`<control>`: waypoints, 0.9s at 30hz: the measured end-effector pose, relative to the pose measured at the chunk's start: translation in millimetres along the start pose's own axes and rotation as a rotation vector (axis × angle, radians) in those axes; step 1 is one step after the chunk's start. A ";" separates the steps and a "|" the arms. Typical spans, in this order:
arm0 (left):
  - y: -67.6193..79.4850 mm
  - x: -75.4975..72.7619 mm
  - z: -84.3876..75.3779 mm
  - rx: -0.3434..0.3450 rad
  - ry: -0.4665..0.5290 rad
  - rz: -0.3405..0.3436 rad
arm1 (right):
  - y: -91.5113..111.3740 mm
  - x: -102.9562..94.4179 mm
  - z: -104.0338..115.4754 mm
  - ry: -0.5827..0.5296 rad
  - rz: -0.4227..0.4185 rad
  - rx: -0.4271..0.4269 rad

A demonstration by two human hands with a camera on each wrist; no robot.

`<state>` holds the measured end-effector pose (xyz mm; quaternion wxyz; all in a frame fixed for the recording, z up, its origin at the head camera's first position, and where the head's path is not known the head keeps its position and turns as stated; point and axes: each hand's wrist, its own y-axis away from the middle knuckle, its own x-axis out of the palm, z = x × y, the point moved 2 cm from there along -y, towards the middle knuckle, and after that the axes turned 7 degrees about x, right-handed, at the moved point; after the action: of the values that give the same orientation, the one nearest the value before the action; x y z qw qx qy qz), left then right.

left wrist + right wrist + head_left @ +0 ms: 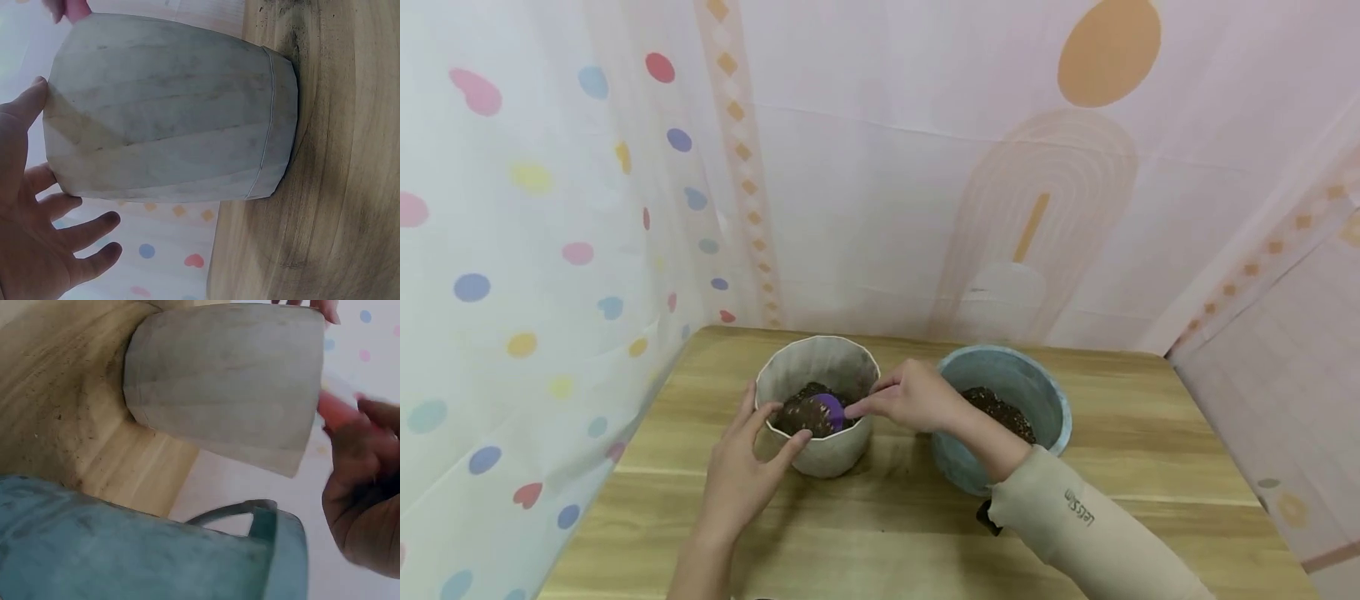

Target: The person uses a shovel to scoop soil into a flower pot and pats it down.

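Observation:
A whitish, faceted pot (pixel 833 458) stands on the table with dark soil (pixel 801 414) inside. My left hand (pixel 741 471) rests its thumb and fingertips against the rim; in the left wrist view its outer fingers (pixel 94 232) stretch out beside the pot. Over the pot's right rim, my right hand (pixel 917 398) grips a small shovel with a purple blade (pixel 832 412), which is down at the soil. The shovel's pink handle (pixel 340 411) shows in the right wrist view, where the hand is blurred. Soil partly covers the blade.
To the right, under my right forearm, stands a blue-green bucket (pixel 1054 400) with dark soil (pixel 1000 410) and a dark handle (pixel 225 511). Soil crumbs (pixel 69 434) lie on the wooden table (pixel 850 550). Patterned cloth (pixel 865 192) hangs behind and at both sides.

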<state>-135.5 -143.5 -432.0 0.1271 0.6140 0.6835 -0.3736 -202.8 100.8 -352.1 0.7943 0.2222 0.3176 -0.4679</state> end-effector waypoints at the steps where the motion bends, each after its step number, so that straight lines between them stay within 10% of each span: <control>1: 0.4 0.1 0.1 0.002 0.003 0.000 | 2.0 0.3 1.9 0.043 0.001 -0.062; 9: -0.8 -2.2 -3.1 0.073 -0.089 -0.072 | 24.8 -11.1 3.1 0.312 -0.323 -0.369; 21: -1.1 15.5 -36.0 0.482 0.009 -0.335 | 93.1 -72.6 -48.1 -0.117 -0.446 -0.114; 27: 1.6 35.8 -74.9 0.633 0.084 -0.301 | 138.8 -120.2 -60.3 0.097 -0.532 -0.122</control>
<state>-120.2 -67.0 -403.6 -0.1542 0.5303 0.6212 -0.5559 -141.3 276.6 -300.9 0.6395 0.1049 0.4299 -0.6287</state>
